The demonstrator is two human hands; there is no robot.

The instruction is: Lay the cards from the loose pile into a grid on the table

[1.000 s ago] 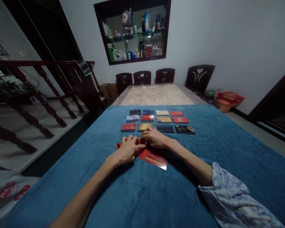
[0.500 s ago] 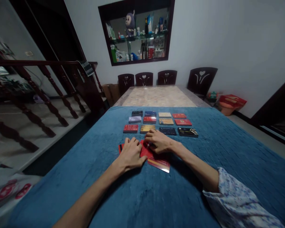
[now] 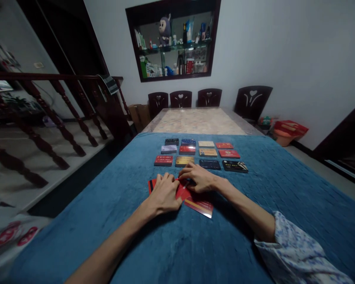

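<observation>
Several red cards lie loosely spread on the blue cloth [image 3: 177, 244] before me. My left hand [image 3: 166, 193] rests over the left ones with fingers bent and pressed on them. A red card [image 3: 182, 192] shows between my hands. The curled fingers of my right hand [image 3: 198, 177] press on its upper right part, and the palm hides other cards. Closest to me, a red and gold card [image 3: 199, 206] lies tilted, apart from the fingers. Just beyond are a gold card stack [image 3: 184, 161], a dark blue stack [image 3: 210, 164] and a red stack [image 3: 163, 160].
More card stacks stand in rows behind, among them a black one [image 3: 235, 166] at the right and an orange one [image 3: 208, 152]. Dark wooden chairs [image 3: 210, 97] line the far end. A wooden railing [image 3: 68, 114] runs along the left, beside a white plastic bag [image 3: 12, 236].
My right fingers have shifted slightly left on the red card, and a white mark on it now shows. My left hand stays nearly in place. The whole view has moved slightly.
</observation>
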